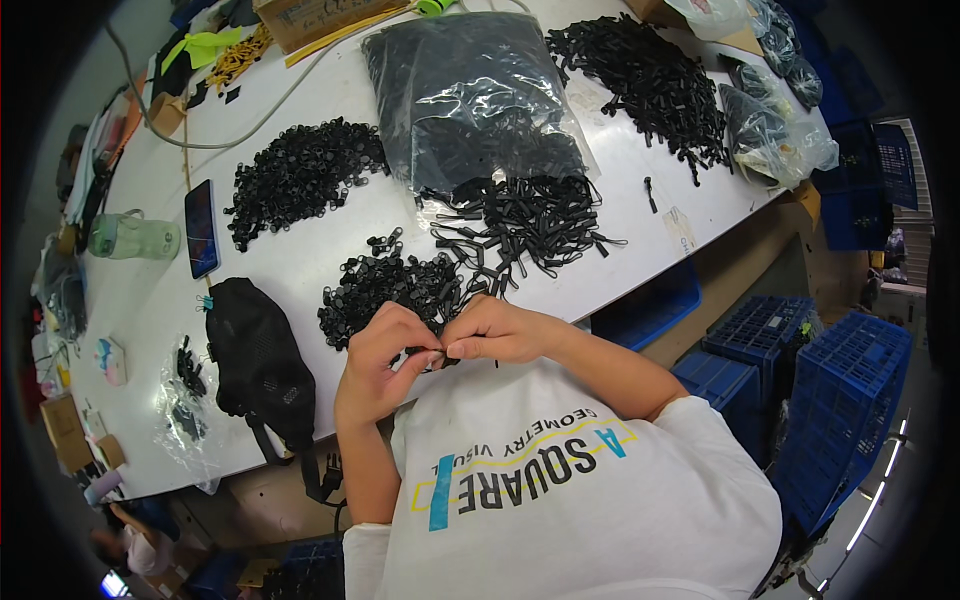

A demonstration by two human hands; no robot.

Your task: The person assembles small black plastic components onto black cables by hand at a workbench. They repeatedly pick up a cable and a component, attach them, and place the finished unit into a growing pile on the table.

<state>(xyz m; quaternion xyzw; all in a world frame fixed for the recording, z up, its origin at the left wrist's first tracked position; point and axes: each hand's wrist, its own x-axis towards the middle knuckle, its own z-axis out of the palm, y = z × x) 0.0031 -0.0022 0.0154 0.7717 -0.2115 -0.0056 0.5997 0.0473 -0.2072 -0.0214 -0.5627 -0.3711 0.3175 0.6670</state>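
Observation:
My left hand [380, 358] and my right hand [497, 330] meet at the table's near edge, fingertips pinched together. Between them is a small black piece [447, 359], mostly covered by my fingers, so its exact kind is hidden. Just beyond my left hand lies a heap of small black plastic clips [385, 285], each with a ring-like end. Beyond my right hand are black cord-looped pulls [530, 222], spilling from the mouth of a large clear plastic bag [470, 90] full of dark parts.
Another heap of black clips [300, 170] lies farther left, and long black pulls [645, 85] are piled at the back right. A phone [201, 230], green bottle [135, 237] and black fabric bag [262, 355] sit to the left. Blue crates [845, 410] stand right of the table.

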